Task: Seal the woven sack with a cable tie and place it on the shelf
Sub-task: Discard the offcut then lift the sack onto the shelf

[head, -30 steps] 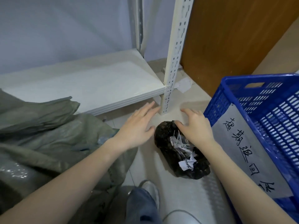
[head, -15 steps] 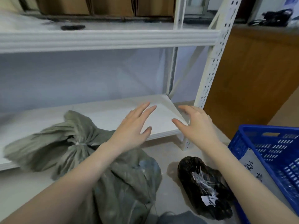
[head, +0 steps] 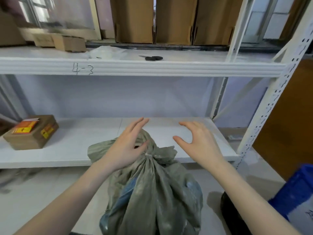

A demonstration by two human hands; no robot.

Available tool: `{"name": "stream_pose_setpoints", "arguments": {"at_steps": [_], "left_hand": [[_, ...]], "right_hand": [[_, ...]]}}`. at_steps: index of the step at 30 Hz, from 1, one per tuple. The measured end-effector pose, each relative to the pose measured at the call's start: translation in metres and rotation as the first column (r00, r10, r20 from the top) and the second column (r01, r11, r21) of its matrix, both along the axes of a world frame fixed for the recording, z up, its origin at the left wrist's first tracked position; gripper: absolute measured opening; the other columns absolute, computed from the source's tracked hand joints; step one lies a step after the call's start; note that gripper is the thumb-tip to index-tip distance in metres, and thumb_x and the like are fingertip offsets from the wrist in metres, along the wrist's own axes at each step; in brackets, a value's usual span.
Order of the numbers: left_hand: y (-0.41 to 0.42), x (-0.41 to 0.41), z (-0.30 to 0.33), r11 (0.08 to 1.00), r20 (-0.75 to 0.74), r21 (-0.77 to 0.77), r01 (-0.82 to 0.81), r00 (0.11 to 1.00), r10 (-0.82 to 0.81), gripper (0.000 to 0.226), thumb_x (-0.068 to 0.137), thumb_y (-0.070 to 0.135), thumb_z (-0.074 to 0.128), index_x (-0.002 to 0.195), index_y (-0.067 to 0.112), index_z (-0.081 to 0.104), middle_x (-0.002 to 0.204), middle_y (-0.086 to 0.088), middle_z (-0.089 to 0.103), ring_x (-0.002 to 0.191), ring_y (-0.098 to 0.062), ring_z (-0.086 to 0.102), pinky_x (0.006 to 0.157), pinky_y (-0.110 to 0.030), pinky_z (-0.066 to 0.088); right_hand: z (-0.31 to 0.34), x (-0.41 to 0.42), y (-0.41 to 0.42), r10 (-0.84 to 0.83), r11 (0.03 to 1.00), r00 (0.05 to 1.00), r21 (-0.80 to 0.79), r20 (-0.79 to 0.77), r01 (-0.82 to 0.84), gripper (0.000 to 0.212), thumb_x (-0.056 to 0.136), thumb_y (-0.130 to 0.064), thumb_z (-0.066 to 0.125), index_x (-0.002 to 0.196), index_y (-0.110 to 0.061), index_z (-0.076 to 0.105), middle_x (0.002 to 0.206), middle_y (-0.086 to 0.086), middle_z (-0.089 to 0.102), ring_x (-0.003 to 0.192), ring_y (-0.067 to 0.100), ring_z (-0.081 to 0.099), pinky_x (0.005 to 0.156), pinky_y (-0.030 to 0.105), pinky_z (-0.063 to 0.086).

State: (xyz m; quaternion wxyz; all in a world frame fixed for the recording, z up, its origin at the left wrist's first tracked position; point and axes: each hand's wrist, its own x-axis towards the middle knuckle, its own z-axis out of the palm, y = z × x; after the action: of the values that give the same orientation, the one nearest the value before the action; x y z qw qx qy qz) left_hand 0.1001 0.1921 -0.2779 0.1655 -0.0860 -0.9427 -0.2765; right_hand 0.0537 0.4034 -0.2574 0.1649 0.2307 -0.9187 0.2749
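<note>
Blue crate (head: 294, 197) and black bag (head: 232, 216) cut off.

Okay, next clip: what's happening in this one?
A person is crouched before a white shelf unit with a grey-green woven sack standing on the floor. Its neck is already cinched with a pale cable tie. The left hand rests on the bunched top; the right hand hovers open beside it. The sack isn't shelved yet.

Both forearms are bare to the lower frame edge; no sleeves, gloves, watch, rings or bracelets are visible. The left hand (head: 126, 148) and right hand (head: 197, 145) are uncovered, with short, unpainted fingernails. No other part of the person's body shows.
</note>
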Motion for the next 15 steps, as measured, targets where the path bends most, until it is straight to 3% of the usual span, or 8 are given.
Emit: {"name": "stream_pose_setpoints", "arguments": {"at_steps": [3, 10, 15], "left_hand": [[-0.021, 0.012, -0.019, 0.999, 0.056, 0.037, -0.018, 0.998, 0.016, 0.061, 0.092, 0.031, 0.055, 0.144, 0.026, 0.024, 0.148, 0.005, 0.027, 0.135, -0.009, 0.031, 0.107, -0.02, 0.024], [-0.044, 0.026, -0.059, 0.993, 0.267, 0.103, -0.048, 0.964, 0.019, 0.07, 0.079, 0.058, 0.056, 0.138, 0.027, 0.034, 0.134, 0.003, 0.047, 0.115, -0.004, 0.046, 0.1, -0.02, 0.035], [-0.046, 0.024, -0.074, 0.993, 0.452, 0.114, -0.013, 0.891, -0.04, 0.085, 0.073, 0.064, 0.061, 0.143, 0.029, 0.025, 0.142, 0.004, 0.043, 0.122, -0.008, 0.048, 0.102, -0.025, 0.04]], "right_hand": [[-0.017, 0.007, -0.024, 0.051, 0.998, 0.998, 0.035, 0.044, -0.052, 0.051, 0.086, -0.042, 0.057, 0.131, -0.021, 0.048, 0.134, -0.004, 0.052, 0.124, 0.018, 0.043, 0.099, 0.036, 0.037], [-0.061, 0.019, -0.052, 0.084, 0.978, 0.961, 0.164, 0.263, -0.13, 0.068, 0.077, -0.063, 0.055, 0.133, -0.029, 0.034, 0.125, 0.003, 0.044, 0.118, 0.027, 0.043, 0.094, 0.04, 0.043], [-0.082, 0.021, -0.051, 0.027, 0.956, 0.925, 0.262, 0.38, -0.135, 0.082, 0.068, -0.081, 0.045, 0.134, -0.037, 0.024, 0.128, 0.009, 0.049, 0.115, 0.033, 0.053, 0.087, 0.041, 0.046]]}}
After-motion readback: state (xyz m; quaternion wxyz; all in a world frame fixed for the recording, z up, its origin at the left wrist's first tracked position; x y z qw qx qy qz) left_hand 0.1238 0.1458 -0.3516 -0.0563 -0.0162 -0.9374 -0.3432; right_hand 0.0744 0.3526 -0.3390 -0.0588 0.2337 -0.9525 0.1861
